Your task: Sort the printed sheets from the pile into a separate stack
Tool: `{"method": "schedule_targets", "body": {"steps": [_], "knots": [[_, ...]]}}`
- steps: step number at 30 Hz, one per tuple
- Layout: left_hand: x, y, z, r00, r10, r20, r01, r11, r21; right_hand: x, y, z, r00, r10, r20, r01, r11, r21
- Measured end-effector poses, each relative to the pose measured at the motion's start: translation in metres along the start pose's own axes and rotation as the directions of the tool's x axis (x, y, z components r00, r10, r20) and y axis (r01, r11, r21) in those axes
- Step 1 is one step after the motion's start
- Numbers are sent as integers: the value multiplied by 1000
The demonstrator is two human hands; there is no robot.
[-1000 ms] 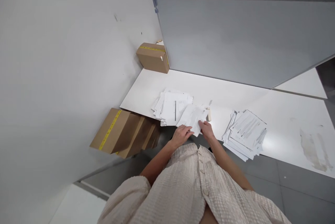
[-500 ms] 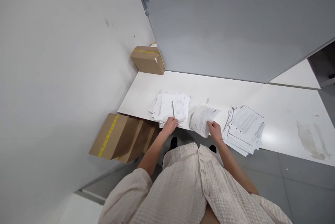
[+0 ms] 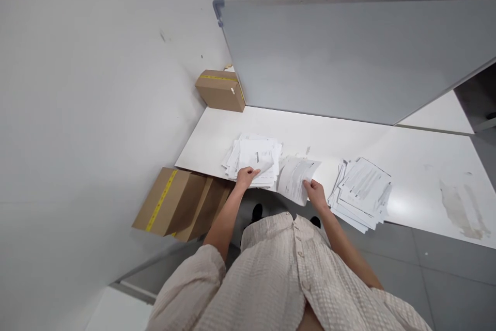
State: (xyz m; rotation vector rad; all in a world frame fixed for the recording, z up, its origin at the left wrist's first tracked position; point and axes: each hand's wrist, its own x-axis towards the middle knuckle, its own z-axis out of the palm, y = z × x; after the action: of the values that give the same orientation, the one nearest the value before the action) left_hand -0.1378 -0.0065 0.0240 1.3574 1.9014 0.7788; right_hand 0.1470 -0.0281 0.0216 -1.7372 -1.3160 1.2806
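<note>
Over the near edge of the left paper stack [image 3: 248,151], my left hand [image 3: 245,178] pinches the corner of a sheet of paper [image 3: 265,164], which curls up from the pile. My right hand [image 3: 315,192] is closed on the right edge of some printed papers [image 3: 296,178]; these bend and tilt at the table's front edge, between the two stacks. How many sheets it holds I cannot tell. Beyond that hand, on the right, lies a fanned stack of printed papers [image 3: 364,189], slightly overhanging the edge.
The white table [image 3: 418,166] runs along a grey divider panel [image 3: 329,57]. A taped cardboard box [image 3: 219,93] stands in the far left corner. More cardboard boxes [image 3: 170,204] are below the table's left end, by the wall [image 3: 96,88].
My left hand has moved slightly left and up, lifting and curling a sheet's corner off the left stack. My right hand and its papers have shifted a little left.
</note>
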Motion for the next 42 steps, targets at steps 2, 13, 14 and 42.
{"method": "schedule_targets", "body": {"steps": [2, 13, 14, 42], "knots": [[2, -1, 0, 1000, -2, 8, 2, 999, -34, -1, 0, -2, 1000, -7, -5, 6, 1000, -29], [-15, 32, -14, 976, 109, -190, -115, 993, -21, -8, -27, -11, 996, -4, 86, -1, 998, 63], [-23, 40, -10, 967, 156, -202, -165, 986, -26, -8, -31, -9, 992, 19, 126, -33, 993, 112], [-13, 57, 60, 942, 20, 336, 144, 878, -456, -26, -62, -49, 911, -332, 246, 403, 580, -708]]}}
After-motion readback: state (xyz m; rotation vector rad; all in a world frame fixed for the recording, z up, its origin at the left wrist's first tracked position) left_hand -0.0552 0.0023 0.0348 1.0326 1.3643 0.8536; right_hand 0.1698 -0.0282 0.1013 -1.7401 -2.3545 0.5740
